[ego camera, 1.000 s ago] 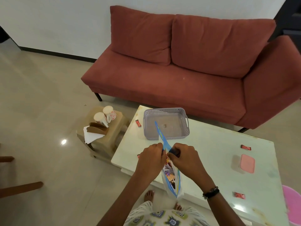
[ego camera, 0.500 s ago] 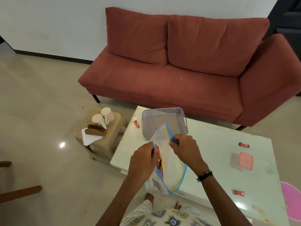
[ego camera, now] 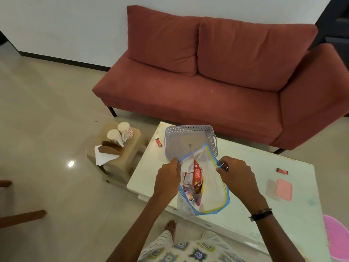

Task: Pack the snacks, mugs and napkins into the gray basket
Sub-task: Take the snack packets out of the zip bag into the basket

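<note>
A clear zip bag (ego camera: 209,193) with blue and yellow edges hangs over the table's near edge, its mouth pulled wide. My left hand (ego camera: 168,178) pinches the left lip and my right hand (ego camera: 234,173) pinches the right lip. Several snack packets (ego camera: 195,181) show inside, one of them red. The gray basket (ego camera: 188,129) sits just beyond the bag on the white table (ego camera: 264,178), with only a small scrap in it. Two white mugs (ego camera: 120,132) with red patterns and a brown holder with white napkins (ego camera: 106,154) rest on a low stool to the left.
Small red sachets lie on the table by the basket (ego camera: 159,142) and at the right (ego camera: 282,171). A pink lid (ego camera: 283,189) lies at the right. A red sofa (ego camera: 207,82) stands behind the table. A pink object (ego camera: 338,237) is at the right edge.
The bag's mouth went from pinched flat to pulled wide as my hands moved apart. The bag also lifted toward the basket.
</note>
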`<action>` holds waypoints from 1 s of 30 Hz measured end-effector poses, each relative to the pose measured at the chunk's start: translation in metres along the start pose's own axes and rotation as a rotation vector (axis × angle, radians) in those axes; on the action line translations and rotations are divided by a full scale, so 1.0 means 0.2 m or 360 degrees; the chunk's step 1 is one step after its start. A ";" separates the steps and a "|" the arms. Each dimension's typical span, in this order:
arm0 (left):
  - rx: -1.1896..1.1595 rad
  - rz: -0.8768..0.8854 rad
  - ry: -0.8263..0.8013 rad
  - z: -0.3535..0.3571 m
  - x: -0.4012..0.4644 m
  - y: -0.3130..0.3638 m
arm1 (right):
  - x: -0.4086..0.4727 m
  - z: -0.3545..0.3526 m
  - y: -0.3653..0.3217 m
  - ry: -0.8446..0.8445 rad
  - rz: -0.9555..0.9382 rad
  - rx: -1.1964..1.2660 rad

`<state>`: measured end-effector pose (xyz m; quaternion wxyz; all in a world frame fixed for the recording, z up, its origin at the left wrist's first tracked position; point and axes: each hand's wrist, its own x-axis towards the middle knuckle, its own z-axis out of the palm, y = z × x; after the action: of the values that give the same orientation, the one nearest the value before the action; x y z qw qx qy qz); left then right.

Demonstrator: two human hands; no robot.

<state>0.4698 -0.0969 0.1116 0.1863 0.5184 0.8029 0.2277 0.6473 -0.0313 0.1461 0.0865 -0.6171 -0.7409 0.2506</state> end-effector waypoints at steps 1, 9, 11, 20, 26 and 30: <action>-0.0015 0.0016 -0.0014 0.01 0.01 0.01 | -0.02 0.00 -0.01 0.0070 -0.0027 -0.0041; -0.0051 0.0017 -0.0026 0.00 0.01 -0.05 | -0.03 0.36 -0.12 -0.0446 -0.0905 -0.0557; -0.0044 0.0006 -0.0037 -0.02 0.00 -0.08 | 0.05 0.48 -0.13 -0.0602 -0.1089 -0.0729; -0.0060 -0.0042 -0.0030 -0.08 -0.06 -0.11 | 0.30 0.68 -0.13 -0.0442 -0.1787 -0.1293; -0.0083 -0.0073 0.0006 -0.06 -0.07 -0.12 | 0.31 0.67 -0.14 -0.0492 -0.1850 -0.1350; -0.0066 -0.0115 0.0021 -0.06 -0.03 -0.16 | 0.27 0.54 -0.19 -0.0516 -0.1631 -0.1071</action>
<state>0.4424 -0.1159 0.1045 0.1998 0.4835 0.8175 0.2407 0.5550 -0.0117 0.0617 -0.1166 -0.1318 -0.9842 0.0211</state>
